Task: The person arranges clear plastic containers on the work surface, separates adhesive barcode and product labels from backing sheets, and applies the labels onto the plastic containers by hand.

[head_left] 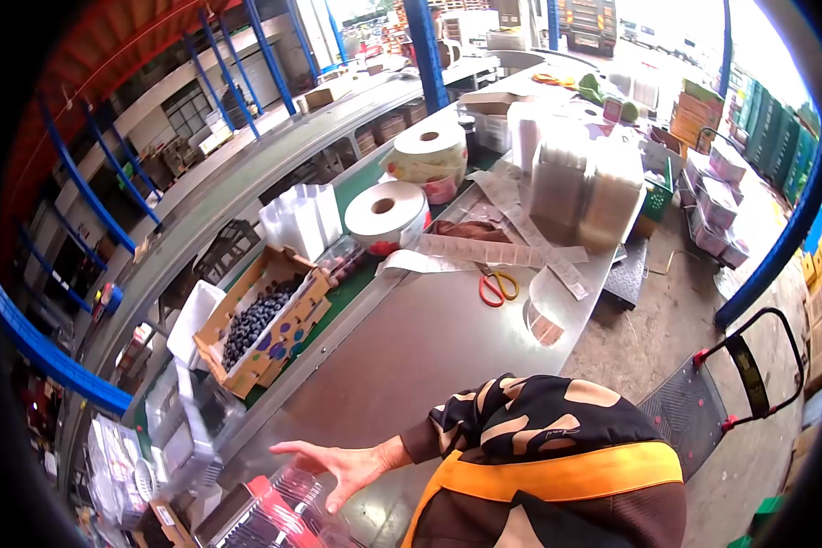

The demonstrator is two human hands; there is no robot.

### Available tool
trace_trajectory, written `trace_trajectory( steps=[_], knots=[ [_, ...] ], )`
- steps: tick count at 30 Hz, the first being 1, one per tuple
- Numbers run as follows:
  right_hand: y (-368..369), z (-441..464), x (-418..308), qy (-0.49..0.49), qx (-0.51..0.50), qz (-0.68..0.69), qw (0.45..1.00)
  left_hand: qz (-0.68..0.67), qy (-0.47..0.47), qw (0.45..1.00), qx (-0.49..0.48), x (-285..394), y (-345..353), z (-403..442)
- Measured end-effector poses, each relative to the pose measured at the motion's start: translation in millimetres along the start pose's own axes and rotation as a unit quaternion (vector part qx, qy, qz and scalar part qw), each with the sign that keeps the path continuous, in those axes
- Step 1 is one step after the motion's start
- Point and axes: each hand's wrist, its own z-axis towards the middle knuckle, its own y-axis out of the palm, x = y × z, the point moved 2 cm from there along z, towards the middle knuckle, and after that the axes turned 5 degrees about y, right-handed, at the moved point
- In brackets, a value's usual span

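My right hand [344, 468] is at the lower left, in front of my dark brown sleeve. Its fingers and thumb are stretched apart, with no object gripped between them. Just beyond it is a clear plastic clamshell box [283, 498] with a red band, cut off by the frame's bottom edge. The thumb and lower fingers overlap the box's edge, and whether they touch it I cannot tell. My left hand is out of view. Up and left of the hand, a cardboard box [288, 345] holds dark blue grapes [258, 324].
A steel table [402, 338] carries scissors [498, 288], label strips [466, 248], two label rolls [385, 216] and stacked clear containers [562, 187]. More plastic packs [178, 420] stand at the left. A conveyor [201, 205] runs behind. A hand trolley [690, 411] stands at the right.
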Motion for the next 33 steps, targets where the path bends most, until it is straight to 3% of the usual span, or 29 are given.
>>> trace_trajectory(
  steps=[2, 3, 5, 6, 7, 8, 9, 10, 11, 12, 13, 14, 16, 17, 18, 21, 23, 25, 27, 29, 31, 32, 33],
  knots=[
    [-30, -35, -5, -0.034, 0.112, 0.099, 0.988, -0.094, 0.003, 0.996, -0.003, 1, 40, 14],
    [-37, -60, -32, -0.063, 0.104, 0.058, 0.991, -0.147, -0.014, 0.988, -0.04, 11, 61, 20],
    [-52, -119, -75, -0.044, 0.105, -0.166, 0.98, -0.181, -0.003, 0.982, 0.061, 23, 125, 22],
    [-55, -152, -96, -0.024, 0.157, -0.228, 0.96, -0.149, -0.077, 0.979, 0.113, 10, 154, 17],
    [-58, -184, -124, -0.047, 0.236, -0.293, 0.925, -0.09, 0.254, 0.963, -0.011, -40, 179, 21],
    [-73, -215, -140, -0.035, 0.298, -0.295, 0.907, -0.177, 0.144, 0.973, -0.038, -42, 218, 18],
    [-88, -250, -162, -0.049, 0.379, -0.367, 0.848, -0.319, -0.034, 0.946, -0.046, -46, 261, 6],
    [-102, -290, -191, -0.049, 0.445, -0.352, 0.822, -0.415, -0.147, 0.896, -0.063, -32, 304, -11],
    [-115, -333, -222, -0.044, 0.514, -0.422, 0.746, -0.475, -0.209, 0.851, -0.08, -8, 347, -30],
    [-126, -372, -257, -0.046, 0.555, -0.378, 0.74, -0.514, -0.229, 0.82, -0.109, 39, 397, -56],
    [-136, -412, -296, -0.049, 0.578, -0.431, 0.691, -0.502, -0.272, 0.816, -0.088, 70, 447, -85],
    [-147, -452, -333, -0.015, 0.581, -0.528, 0.619, -0.499, -0.226, 0.824, -0.146, 103, 490, -105],
    [-173, -526, -407, 0.09, 0.605, -0.577, 0.542, -0.54, -0.133, 0.788, -0.265, 125, 591, -142],
    [-186, -555, -441, 0.151, 0.62, -0.593, 0.491, -0.533, -0.161, 0.774, -0.301, 150, 631, -158],
    [-207, -587, -467, 0.168, 0.625, -0.587, 0.487, -0.553, -0.172, 0.733, -0.357, 165, 674, -170],
    [-261, -645, -534, 0.245, 0.618, -0.571, 0.482, -0.57, -0.262, 0.674, -0.39, 210, 775, -195],
    [-299, -670, -562, 0.25, 0.618, -0.559, 0.493, -0.535, -0.27, 0.702, -0.384, 227, 826, -200],
    [-335, -686, -571, 0.264, 0.606, -0.567, 0.492, -0.399, -0.232, 0.787, -0.41, 216, 876, -205],
    [-378, -706, -560, 0.286, 0.609, -0.593, 0.442, -0.309, -0.282, 0.814, -0.402, 169, 941, -230],
    [-401, -716, -544, 0.312, 0.62, -0.585, 0.419, -0.277, -0.333, 0.799, -0.418, 172, 938, -235],
    [-406, -727, -536, 0.284, 0.644, -0.538, 0.464, -0.28, -0.284, 0.825, -0.401, 124, 991, -252],
    [-412, -737, -536, 0.287, 0.643, -0.555, 0.443, -0.27, -0.312, 0.812, -0.412, 133, 982, -252],
    [-403, -740, -540, 0.304, 0.646, -0.529, 0.459, -0.302, -0.339, 0.794, -0.405, 149, 960, -250]
  ],
)
